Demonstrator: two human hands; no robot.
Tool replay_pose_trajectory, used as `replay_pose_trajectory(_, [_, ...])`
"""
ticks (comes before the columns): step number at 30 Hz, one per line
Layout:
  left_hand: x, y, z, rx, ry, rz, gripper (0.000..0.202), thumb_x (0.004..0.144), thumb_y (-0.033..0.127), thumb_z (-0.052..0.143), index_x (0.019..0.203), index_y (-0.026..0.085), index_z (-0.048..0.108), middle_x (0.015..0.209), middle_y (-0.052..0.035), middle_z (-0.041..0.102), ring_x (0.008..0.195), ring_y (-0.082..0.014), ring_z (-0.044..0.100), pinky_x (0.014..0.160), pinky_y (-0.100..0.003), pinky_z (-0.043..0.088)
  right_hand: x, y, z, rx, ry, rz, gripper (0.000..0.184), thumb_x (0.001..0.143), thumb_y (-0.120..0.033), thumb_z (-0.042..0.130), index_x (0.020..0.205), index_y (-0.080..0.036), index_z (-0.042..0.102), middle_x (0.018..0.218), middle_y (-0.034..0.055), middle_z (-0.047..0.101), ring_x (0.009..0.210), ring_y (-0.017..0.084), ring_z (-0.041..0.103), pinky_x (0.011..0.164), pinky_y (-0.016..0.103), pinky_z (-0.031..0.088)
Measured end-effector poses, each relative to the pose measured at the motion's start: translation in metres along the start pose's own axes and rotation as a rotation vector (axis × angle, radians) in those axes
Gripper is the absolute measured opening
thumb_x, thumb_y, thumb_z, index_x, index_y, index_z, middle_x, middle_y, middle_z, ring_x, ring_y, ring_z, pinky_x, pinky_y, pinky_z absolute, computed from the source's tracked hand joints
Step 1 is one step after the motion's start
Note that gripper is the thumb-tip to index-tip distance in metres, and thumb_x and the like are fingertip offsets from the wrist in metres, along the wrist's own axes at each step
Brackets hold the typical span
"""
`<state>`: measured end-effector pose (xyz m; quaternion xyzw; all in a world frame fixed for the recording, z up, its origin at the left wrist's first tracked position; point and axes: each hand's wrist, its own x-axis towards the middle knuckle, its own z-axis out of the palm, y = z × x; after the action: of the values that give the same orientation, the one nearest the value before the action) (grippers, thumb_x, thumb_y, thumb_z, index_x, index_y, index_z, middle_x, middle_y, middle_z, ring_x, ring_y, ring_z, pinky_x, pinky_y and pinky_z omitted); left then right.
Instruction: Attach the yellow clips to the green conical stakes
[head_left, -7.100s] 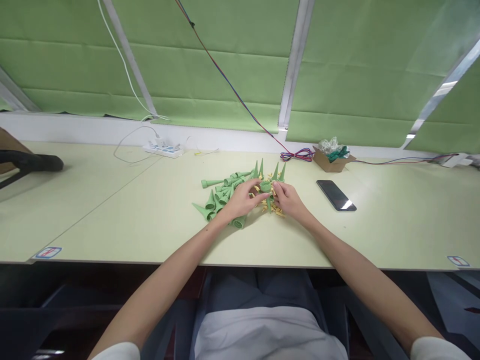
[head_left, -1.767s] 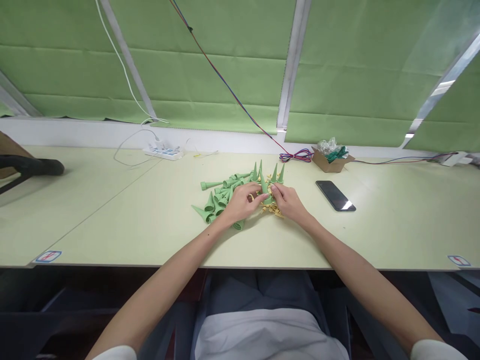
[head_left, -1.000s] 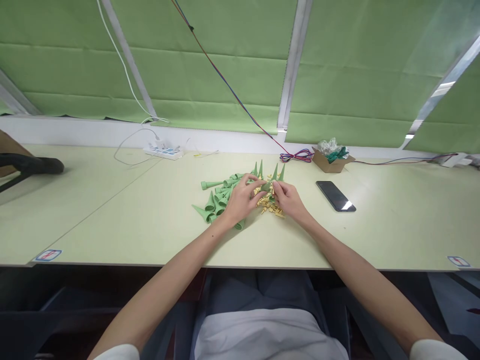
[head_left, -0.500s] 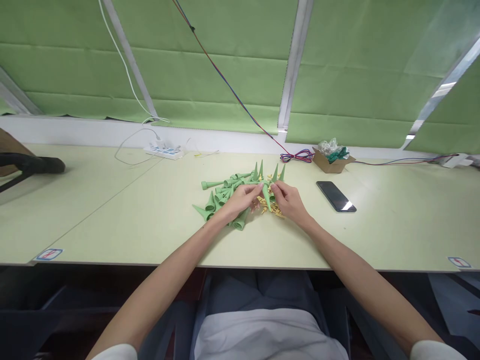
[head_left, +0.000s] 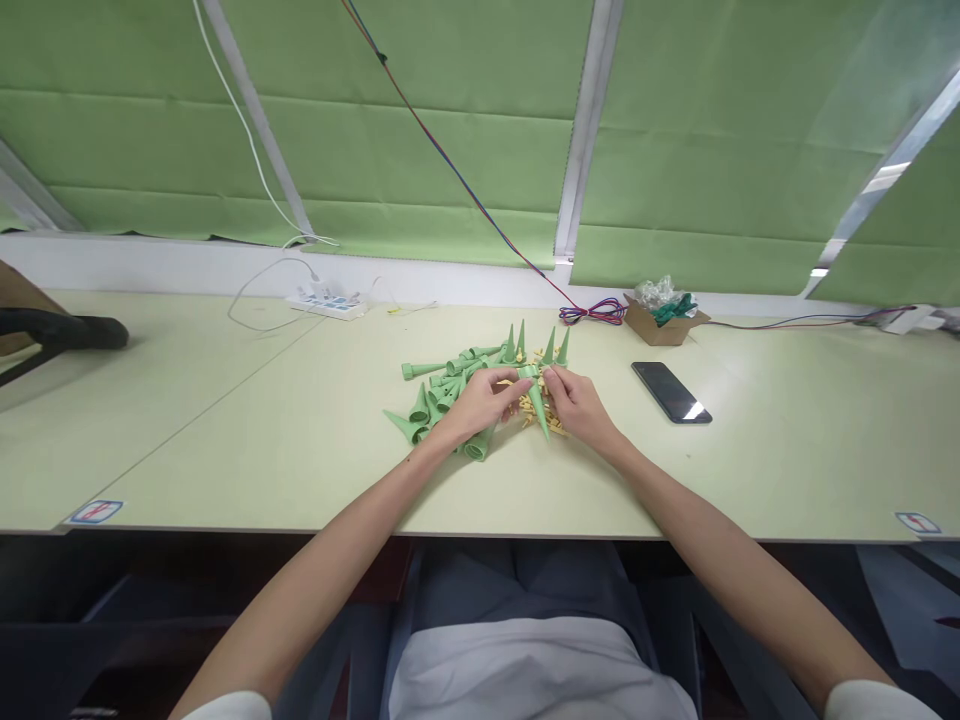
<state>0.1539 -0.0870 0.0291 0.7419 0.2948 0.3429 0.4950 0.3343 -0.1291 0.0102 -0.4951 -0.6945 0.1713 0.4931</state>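
Note:
A heap of green plastic cone spikes (head_left: 442,390) lies on the pale green table (head_left: 300,440), with several small yellow pieces (head_left: 551,425) beside it. Both my hands meet over the heap. My left hand (head_left: 480,405) and my right hand (head_left: 574,400) pinch the wide end of one green cone spike (head_left: 536,400), whose tip points down toward me. Several cones (head_left: 536,345) stand upright just behind my fingers.
A black phone (head_left: 671,391) lies to the right. A small cardboard box (head_left: 664,318) with crumpled plastic sits at the back right near red-blue wires (head_left: 592,312). A white power strip (head_left: 326,299) rests at the back left. A dark object (head_left: 60,330) is at the far left edge.
The cone held between my hands has turned: earlier its tip pointed up or sideways, now it points down toward me. My hands stay over the heap.

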Motion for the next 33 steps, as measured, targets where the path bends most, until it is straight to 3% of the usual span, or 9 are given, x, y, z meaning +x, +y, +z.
replay_pose_trajectory(3, [-0.001,0.001,0.002,0.113,0.054,0.079,0.032,0.083,0.047,0.068,0.086,0.016,0.062,0.069,0.0008,0.058,0.055,-0.0107,0.050,0.054,-0.024,0.041,0.001,0.005,0.002,0.088,-0.011,0.045,0.048,0.098,-0.061,0.036,0.068,-0.023,0.038,0.057,-0.0026,0.038,0.053,0.013,0.036,0.051,0.027,0.030])
replay_pose_trajectory(8, [-0.001,-0.003,0.003,0.279,0.127,0.255,0.033,0.083,0.042,0.068,0.102,0.016,0.063,0.105,-0.0073,0.061,0.073,-0.0139,0.060,0.060,-0.025,0.046,0.002,0.012,0.005,0.249,-0.038,0.146,0.055,0.091,-0.071,0.041,0.065,-0.023,0.037,0.053,-0.0029,0.035,0.048,0.012,0.033,0.045,0.027,0.028])
replay_pose_trajectory(15, [-0.001,-0.005,0.004,0.416,0.148,0.375,0.025,0.087,0.036,0.064,0.105,0.018,0.064,0.108,-0.0087,0.061,0.071,-0.0131,0.058,0.064,-0.027,0.047,0.004,0.005,0.005,0.487,-0.111,0.292,0.061,0.081,-0.078,0.053,0.063,-0.024,0.031,0.050,-0.0061,0.026,0.042,0.008,0.022,0.038,0.026,0.020])
replay_pose_trajectory(22, [-0.002,0.000,0.009,0.232,0.104,0.194,0.032,0.090,0.037,0.058,0.114,0.016,0.062,0.087,-0.0056,0.068,0.063,-0.0141,0.058,0.061,-0.026,0.046,0.007,-0.008,0.004,0.613,-0.117,0.396,0.059,0.079,-0.074,0.059,0.065,-0.023,0.033,0.051,-0.0080,0.025,0.040,0.006,0.019,0.036,0.023,0.014])
replay_pose_trajectory(25, [-0.002,0.001,0.009,0.150,0.084,0.177,0.033,0.091,0.038,0.056,0.116,0.017,0.061,0.088,-0.0051,0.068,0.057,-0.0123,0.057,0.058,-0.025,0.046,0.007,-0.009,0.003,0.670,-0.138,0.411,0.056,0.080,-0.072,0.061,0.067,-0.023,0.037,0.051,-0.0098,0.024,0.040,0.005,0.020,0.036,0.022,0.016])
replay_pose_trajectory(28, [0.000,-0.001,0.009,0.101,0.136,0.145,0.033,0.090,0.041,0.059,0.113,0.017,0.059,0.090,-0.0054,0.067,0.054,-0.0113,0.056,0.054,-0.025,0.044,0.006,-0.008,0.003,0.733,-0.184,0.396,0.053,0.080,-0.068,0.064,0.072,-0.022,0.040,0.051,-0.0114,0.024,0.039,0.005,0.023,0.037,0.021,0.021])
replay_pose_trajectory(33, [0.004,-0.006,0.009,0.002,0.134,0.088,0.035,0.087,0.046,0.062,0.108,0.018,0.055,0.065,0.0010,0.060,0.045,-0.0118,0.051,0.046,-0.025,0.040,0.005,-0.004,0.004,0.787,-0.226,0.391,0.050,0.079,-0.064,0.068,0.076,-0.022,0.040,0.052,-0.0118,0.027,0.038,0.005,0.030,0.037,0.020,0.024])
